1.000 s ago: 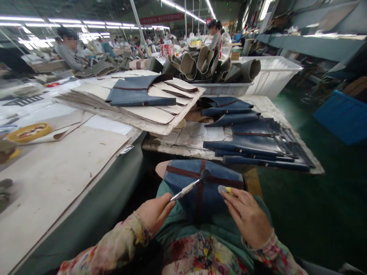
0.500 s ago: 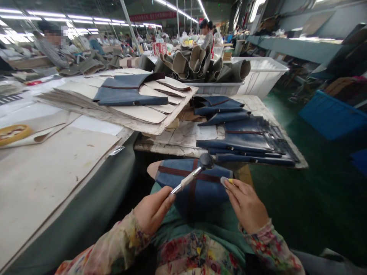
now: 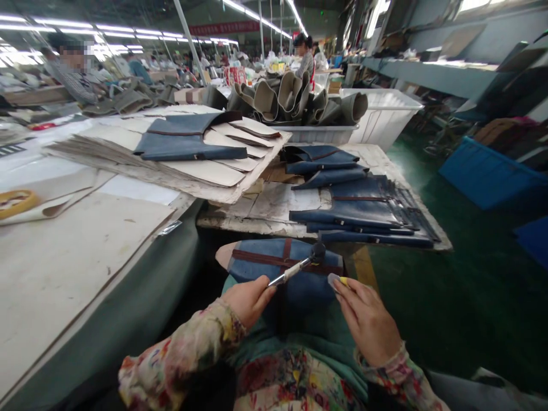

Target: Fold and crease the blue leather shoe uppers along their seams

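Note:
Across my lap lies a blue leather piece crossed by dark brown strips, with a pale pointed end showing at its left. My left hand is closed round the handle of a hammer, whose shaft is metal with a white wrapped section. Its round black head is over the right part of the leather; whether it touches, I cannot tell. Pinched in the fingers of my right hand, just right of the leather, is a small pale piece with a yellow part; its kind is unclear.
Ahead, a worn board carries several folded blue leather pieces. At left, a stack of pale sheets rests on the table, with a yellow tape roll. Grey bins and a blue crate stand beyond. Co-workers sit farther back.
My left hand has moved right and slightly forward, bringing the hammer head lower and right over the leather. My right hand has shifted slightly down, still pinching the small pale piece.

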The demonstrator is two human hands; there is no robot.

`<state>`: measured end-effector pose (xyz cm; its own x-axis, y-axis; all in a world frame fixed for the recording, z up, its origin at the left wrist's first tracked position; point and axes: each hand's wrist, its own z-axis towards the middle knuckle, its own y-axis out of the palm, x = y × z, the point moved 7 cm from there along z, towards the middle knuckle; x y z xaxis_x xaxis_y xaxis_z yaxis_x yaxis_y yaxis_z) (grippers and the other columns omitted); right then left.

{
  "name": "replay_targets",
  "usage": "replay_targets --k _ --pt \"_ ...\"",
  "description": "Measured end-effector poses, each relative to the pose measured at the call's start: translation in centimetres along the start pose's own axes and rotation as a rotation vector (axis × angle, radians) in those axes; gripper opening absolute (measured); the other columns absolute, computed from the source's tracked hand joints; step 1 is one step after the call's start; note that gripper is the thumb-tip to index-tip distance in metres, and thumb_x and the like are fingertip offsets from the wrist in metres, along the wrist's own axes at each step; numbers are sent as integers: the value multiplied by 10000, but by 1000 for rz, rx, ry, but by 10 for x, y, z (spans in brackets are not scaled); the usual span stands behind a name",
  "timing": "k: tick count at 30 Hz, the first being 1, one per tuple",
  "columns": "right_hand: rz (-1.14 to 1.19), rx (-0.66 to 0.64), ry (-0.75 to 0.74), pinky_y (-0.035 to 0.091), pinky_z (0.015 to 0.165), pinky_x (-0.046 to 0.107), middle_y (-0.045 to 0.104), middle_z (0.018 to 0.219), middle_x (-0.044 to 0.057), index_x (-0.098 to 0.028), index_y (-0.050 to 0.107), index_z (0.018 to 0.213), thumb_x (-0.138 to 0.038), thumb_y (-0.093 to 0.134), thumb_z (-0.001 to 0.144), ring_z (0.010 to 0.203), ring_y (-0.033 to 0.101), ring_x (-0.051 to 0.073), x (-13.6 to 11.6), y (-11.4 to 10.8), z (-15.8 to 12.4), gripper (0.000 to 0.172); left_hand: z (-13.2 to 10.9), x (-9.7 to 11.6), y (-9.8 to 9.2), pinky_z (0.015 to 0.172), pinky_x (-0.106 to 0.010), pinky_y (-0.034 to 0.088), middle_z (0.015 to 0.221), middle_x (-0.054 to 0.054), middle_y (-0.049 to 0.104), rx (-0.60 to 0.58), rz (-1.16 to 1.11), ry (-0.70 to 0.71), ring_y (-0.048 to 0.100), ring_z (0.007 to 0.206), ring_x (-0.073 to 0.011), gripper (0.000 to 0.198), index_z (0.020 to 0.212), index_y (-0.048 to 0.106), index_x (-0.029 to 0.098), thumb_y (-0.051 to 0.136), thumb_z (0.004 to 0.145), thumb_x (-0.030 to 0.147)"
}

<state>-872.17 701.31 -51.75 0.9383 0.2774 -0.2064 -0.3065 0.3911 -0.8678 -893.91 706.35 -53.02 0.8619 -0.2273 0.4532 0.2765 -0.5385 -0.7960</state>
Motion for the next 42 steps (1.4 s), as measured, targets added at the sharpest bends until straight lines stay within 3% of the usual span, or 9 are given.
replay_targets --k 8,12,17,21,25,30,34,39,42 --pt "11 -3 5 451 839 313 584 1027 81 -157 590 1092 -223 429 854 950 515 178 -1 -3 -1 295 7 14 1 564 -261 344 644 6 502 -54 74 25 516 599 -165 314 788 411 231 195 861 446" --pt "9 -17 15 454 852 318 589 1037 72 -173 574 1123 -240 417 859 960 523 173 -1 -4 -5 314 11 29 -5 596 -244 385 692 8 535 -14 29 102 546 643 -152 331 821 409 233 160 873 446" --pt "20 -11 11 468 835 294 588 1032 65 -186 564 1139 -257 432 853 962 528 164 -2 -7 -12 323 19 37 1 590 -278 400 729 -27 601 -87 190 41 599 690 -206 304 837 443 231 204 873 415" --pt "33 -17 15 468 836 294 582 1047 60 -196 550 1155 -257 430 854 965 526 163 -1 -7 -16 330 19 47 2 586 -270 400 742 -20 605 -43 160 135 597 682 -196 338 853 450 236 182 878 440" --pt "39 1 9 467 830 291 574 1042 64 -189 555 1145 -257 436 852 965 520 163 0 -9 -16 323 7 34 7 574 -255 386 690 -3 570 -83 127 58 576 650 -177 307 828 445 233 202 872 416" --pt "42 -17 -5 454 853 289 560 1065 62 -191 542 1161 -248 445 847 984 511 161 1 -6 -16 334 -12 7 -6 573 -239 364 640 27 472 36 -34 51 502 590 -137 348 822 427 233 162 867 455" --pt "52 -11 -12 442 858 297 552 1068 68 -181 531 1170 -245 445 849 981 507 165 0 -6 -17 338 -16 -21 -7 591 -251 356 616 34 428 3 -9 -56 477 583 -137 307 776 407 227 199 860 437" --pt "49 -23 -22 431 868 307 538 1084 67 -191 508 1185 -251 445 851 995 496 169 0 -3 -19 345 -17 -13 -18 597 -239 373 654 27 470 125 -76 36 485 594 -132 362 826 434 231 161 865 466" --pt "37 -37 -31 431 865 310 526 1098 64 -205 495 1190 -255 443 853 1001 490 169 0 -1 -18 345 -16 -16 -9 569 -252 369 647 12 499 47 64 -42 510 582 -153 339 807 447 231 185 860 441"
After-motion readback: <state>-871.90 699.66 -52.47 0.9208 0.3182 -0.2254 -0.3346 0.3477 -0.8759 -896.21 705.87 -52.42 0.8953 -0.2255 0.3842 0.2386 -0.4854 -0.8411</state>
